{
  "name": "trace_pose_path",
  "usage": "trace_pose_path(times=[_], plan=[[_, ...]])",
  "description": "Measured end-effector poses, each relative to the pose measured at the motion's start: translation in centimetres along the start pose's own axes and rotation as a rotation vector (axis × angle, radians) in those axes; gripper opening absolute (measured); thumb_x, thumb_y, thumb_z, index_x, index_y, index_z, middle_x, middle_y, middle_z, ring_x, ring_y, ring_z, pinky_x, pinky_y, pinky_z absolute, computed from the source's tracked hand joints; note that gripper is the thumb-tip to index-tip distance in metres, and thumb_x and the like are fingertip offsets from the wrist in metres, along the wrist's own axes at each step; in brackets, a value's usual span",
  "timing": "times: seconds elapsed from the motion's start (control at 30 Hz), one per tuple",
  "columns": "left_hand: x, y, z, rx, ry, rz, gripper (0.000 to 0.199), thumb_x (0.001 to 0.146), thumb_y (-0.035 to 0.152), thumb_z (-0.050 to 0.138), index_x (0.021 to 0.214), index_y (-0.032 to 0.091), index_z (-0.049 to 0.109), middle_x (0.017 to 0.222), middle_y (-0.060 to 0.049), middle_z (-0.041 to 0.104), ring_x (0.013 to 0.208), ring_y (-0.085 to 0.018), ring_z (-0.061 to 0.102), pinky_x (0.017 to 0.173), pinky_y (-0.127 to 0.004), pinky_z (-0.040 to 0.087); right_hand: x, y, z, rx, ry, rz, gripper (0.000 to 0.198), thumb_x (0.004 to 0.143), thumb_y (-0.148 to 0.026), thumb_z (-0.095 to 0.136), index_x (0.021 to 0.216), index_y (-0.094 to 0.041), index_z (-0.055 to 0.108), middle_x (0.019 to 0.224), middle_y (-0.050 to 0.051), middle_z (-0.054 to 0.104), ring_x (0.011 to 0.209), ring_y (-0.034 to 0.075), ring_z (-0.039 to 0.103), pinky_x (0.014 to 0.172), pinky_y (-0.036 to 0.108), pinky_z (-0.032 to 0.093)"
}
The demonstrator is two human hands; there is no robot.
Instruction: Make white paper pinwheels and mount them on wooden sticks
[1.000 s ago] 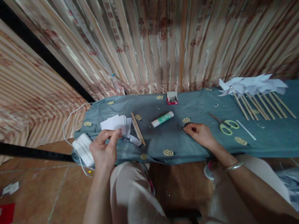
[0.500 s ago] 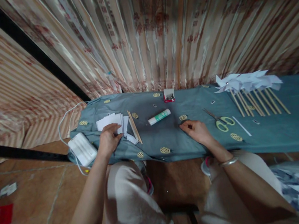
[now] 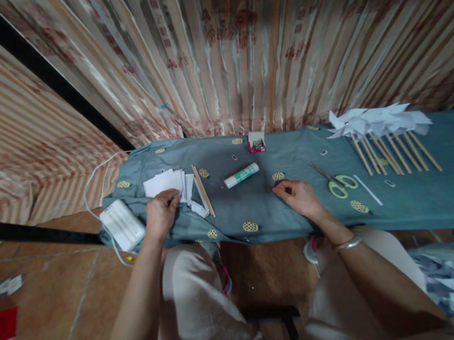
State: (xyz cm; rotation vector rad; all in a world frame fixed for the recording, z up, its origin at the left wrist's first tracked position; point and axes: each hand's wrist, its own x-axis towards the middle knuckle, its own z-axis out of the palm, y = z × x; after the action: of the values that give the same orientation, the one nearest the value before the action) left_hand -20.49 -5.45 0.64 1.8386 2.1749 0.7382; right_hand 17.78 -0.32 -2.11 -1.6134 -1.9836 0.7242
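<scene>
My left hand (image 3: 161,215) lies at the near edge of a small stack of white paper pieces (image 3: 164,182), its thumb and fingers pinched on the paper. Just right of it are a few thin wooden sticks (image 3: 203,191) and a small paper scrap (image 3: 199,209). My right hand (image 3: 298,196) rests on the cloth with its fingers curled together; whatever may be between the fingertips is hidden. A glue stick (image 3: 242,175) with a green label lies between the hands. Scissors (image 3: 335,183) with light green handles lie right of my right hand.
A small red box (image 3: 256,143) of metal pins stands at the back. Several paper pinwheels on sticks (image 3: 386,126) lie to the right, a white strip (image 3: 369,189) beside the scissors. At left, a white power bank (image 3: 122,225) with a cable rests on the cloth-covered table (image 3: 234,220).
My left hand has shifted slightly left and its fingers have drawn back a little on the paper. My right hand stays in place. The view has tilted slightly.
</scene>
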Motion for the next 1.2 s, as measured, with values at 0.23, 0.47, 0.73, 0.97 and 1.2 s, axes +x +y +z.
trace_pose_path(times=[0.23, 0.47, 0.73, 0.97, 1.2], plan=[[0.06, 0.23, 0.05, 0.006, 0.091, -0.101, 0.038, 0.081, 0.037, 0.050, 0.097, 0.017, 0.078, 0.103, -0.010, 0.078, 0.096, -0.029, 0.071, 0.087, -0.034, 0.052, -0.07, 0.14, 0.16, -0.007, 0.010, -0.009, 0.030, 0.085, -0.044, 0.054, 0.072, -0.023, 0.071, 0.071, 0.002, 0.073, 0.066, 0.020, 0.065, 0.063, 0.028, 0.040], [0.18, 0.31, 0.22, -0.038, 0.148, -0.168, 0.032, 0.079, 0.037, 0.055, 0.088, 0.017, 0.078, 0.096, -0.009, 0.079, 0.089, -0.027, 0.072, 0.084, -0.034, 0.053, 0.01, 0.15, 0.11, -0.013, 0.003, -0.002, 0.029, 0.085, -0.044, 0.055, 0.073, -0.023, 0.071, 0.071, 0.002, 0.073, 0.066, 0.020, 0.065, 0.063, 0.028, 0.041], [0.32, 0.66, 0.02, -0.135, 0.189, -0.244, 0.024, 0.075, 0.034, 0.065, 0.082, 0.014, 0.076, 0.089, -0.010, 0.078, 0.084, -0.027, 0.073, 0.079, -0.033, 0.055, -0.21, 0.08, 0.11, -0.009, 0.017, -0.005, 0.031, 0.085, -0.046, 0.054, 0.072, -0.023, 0.069, 0.070, 0.002, 0.072, 0.065, 0.020, 0.065, 0.063, 0.028, 0.040], [0.05, 0.48, 0.11, -0.170, 0.199, -0.237, 0.027, 0.076, 0.036, 0.066, 0.083, 0.013, 0.076, 0.087, -0.010, 0.078, 0.083, -0.025, 0.073, 0.078, -0.031, 0.054, -0.35, 0.12, 0.42, -0.084, 0.025, -0.019, 0.029, 0.087, -0.043, 0.053, 0.076, -0.023, 0.071, 0.071, 0.003, 0.072, 0.064, 0.019, 0.064, 0.063, 0.028, 0.040], [-0.09, -0.03, 0.19, -0.186, 0.225, -0.188, 0.026, 0.076, 0.038, 0.065, 0.079, 0.016, 0.077, 0.082, -0.006, 0.078, 0.078, -0.024, 0.072, 0.072, -0.029, 0.053, -0.70, -0.09, 0.58, -0.098, 0.036, -0.057, 0.027, 0.088, -0.041, 0.053, 0.076, -0.023, 0.069, 0.071, 0.003, 0.071, 0.062, 0.018, 0.063, 0.061, 0.027, 0.040]])
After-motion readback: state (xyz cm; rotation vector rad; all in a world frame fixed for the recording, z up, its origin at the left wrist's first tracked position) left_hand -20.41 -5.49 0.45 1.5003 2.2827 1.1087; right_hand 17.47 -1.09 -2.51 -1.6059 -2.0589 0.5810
